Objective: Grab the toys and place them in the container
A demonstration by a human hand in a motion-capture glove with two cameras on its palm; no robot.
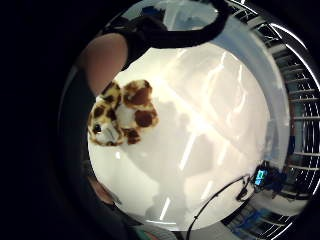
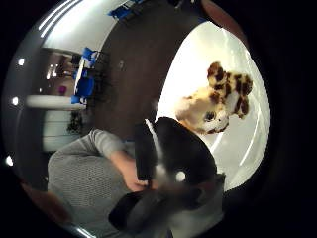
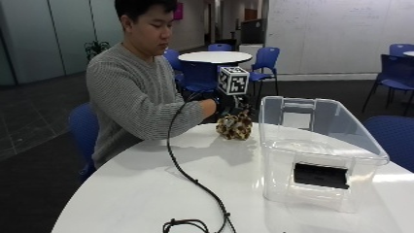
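A spotted brown and yellow plush toy (image 3: 234,127) lies on the white round table (image 3: 142,194), just left of a clear plastic container (image 3: 310,145). My gloved right hand (image 3: 216,107) hovers right above and behind the toy, fingers reaching down towards it without curling round it. I cannot tell whether they touch it. In the little finger side palm view the toy (image 1: 122,112) lies on the table beside a bare fingertip (image 1: 105,55). The thumb side palm view shows the toy (image 2: 218,104) beyond the black glove (image 2: 178,148).
The container stands open at the table's right side, with a dark rectangular patch (image 3: 321,175) low on its near wall. A black cable (image 3: 194,184) runs from the hand across the table to its front edge. Blue chairs (image 3: 265,60) and another table stand behind.
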